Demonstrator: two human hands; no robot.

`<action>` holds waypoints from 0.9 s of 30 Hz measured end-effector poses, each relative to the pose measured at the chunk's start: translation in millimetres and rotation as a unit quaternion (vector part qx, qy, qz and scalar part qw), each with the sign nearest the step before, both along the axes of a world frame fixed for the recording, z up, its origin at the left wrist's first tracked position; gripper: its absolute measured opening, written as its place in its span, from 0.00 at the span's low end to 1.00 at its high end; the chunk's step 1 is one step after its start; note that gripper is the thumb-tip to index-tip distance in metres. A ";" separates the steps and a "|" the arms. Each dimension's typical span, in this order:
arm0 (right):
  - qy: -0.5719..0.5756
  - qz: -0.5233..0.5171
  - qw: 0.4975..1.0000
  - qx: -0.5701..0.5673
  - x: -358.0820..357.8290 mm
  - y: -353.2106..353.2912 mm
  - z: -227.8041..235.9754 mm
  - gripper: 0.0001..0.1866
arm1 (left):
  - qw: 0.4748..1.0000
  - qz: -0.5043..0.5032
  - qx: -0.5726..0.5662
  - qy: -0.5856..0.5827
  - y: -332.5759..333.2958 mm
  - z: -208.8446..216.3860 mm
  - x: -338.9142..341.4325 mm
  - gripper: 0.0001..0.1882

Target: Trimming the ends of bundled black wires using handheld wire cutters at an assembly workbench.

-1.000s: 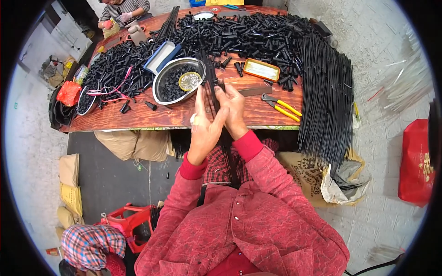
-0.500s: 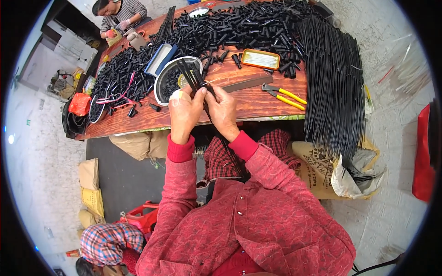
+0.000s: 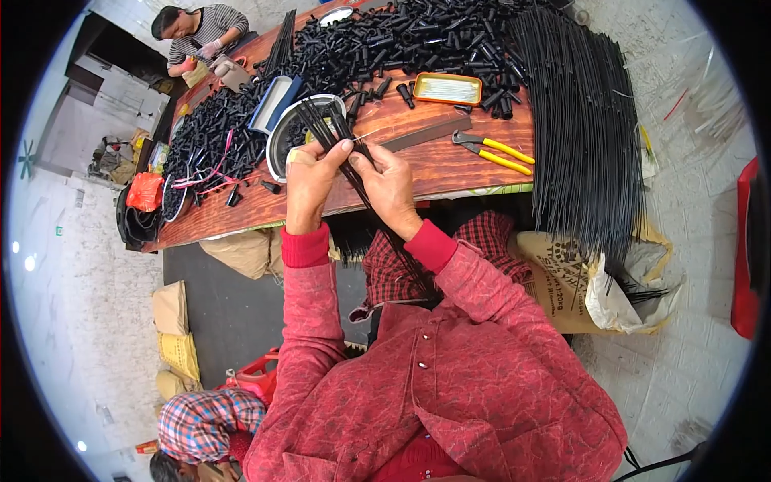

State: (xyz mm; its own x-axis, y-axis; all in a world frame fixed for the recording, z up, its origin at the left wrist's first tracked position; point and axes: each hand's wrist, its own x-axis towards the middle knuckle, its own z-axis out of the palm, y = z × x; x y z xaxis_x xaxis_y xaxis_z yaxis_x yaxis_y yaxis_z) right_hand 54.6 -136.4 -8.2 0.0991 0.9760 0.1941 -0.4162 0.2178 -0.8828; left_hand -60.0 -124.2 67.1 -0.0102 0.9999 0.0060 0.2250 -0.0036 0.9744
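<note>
Both hands grip one bundle of thin black rods (image 3: 320,126) above the table's near edge. The bundle slants from over a round metal dish (image 3: 271,149) down toward my lap. My left hand (image 3: 312,181) is closed round its left side, thumb pressed on top, with a pale patch at the thumb's base. My right hand (image 3: 387,183) pinches the bundle just beside the left thumb. A thin, light wire (image 3: 369,134) sticks out near the right fingertips. Black contents show in the dish, partly hidden by the rods.
A heap of short black tubular pieces (image 3: 426,40) covers the table's back. Yellow-handled pincers (image 3: 506,155), a flat bar (image 3: 426,134) and a yellow-rimmed tin of wires (image 3: 448,89) lie right. Long black rods (image 3: 574,136) overhang the right edge. A person (image 3: 201,36) works far left.
My hands have shifted slightly left in the picture, still closed on the bundle. The left hand tilts a little more. The whole view has turned slightly.
</note>
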 end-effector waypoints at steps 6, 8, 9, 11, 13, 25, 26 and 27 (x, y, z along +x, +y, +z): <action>-0.099 -0.027 0.995 0.016 12.5 -10.3 11.9 0.17 | 0.994 0.022 0.017 -0.106 -8.2 -5.5 5.9 0.08; -0.149 -0.053 0.987 0.009 20.0 -15.8 16.1 0.16 | 0.993 0.024 0.022 -0.110 -10.5 -6.2 4.0 0.08; -0.198 -0.080 0.977 0.004 23.8 -17.8 17.2 0.15 | 0.993 0.026 0.030 -0.112 -11.3 -7.0 3.6 0.09; -0.238 -0.072 0.968 -0.030 28.1 -18.0 16.6 0.12 | 0.989 0.023 0.024 -0.143 -12.3 -9.3 3.5 0.09; -0.198 -0.032 0.979 -0.044 31.0 -17.0 15.4 0.10 | 0.987 0.022 0.048 -0.155 -13.9 -10.1 3.4 0.10; -0.010 0.243 0.963 -0.113 50.3 3.6 7.9 0.13 | 0.988 -0.017 0.017 -0.154 -11.9 -15.9 -16.1 0.12; -0.010 0.243 0.963 -0.114 45.7 2.0 4.6 0.13 | 0.987 -0.017 0.011 -0.159 -11.5 -17.5 -16.6 0.13; -0.096 0.154 0.981 -0.073 38.7 0.7 0.1 0.14 | 0.986 -0.017 0.005 -0.164 -11.2 -18.4 -16.6 0.14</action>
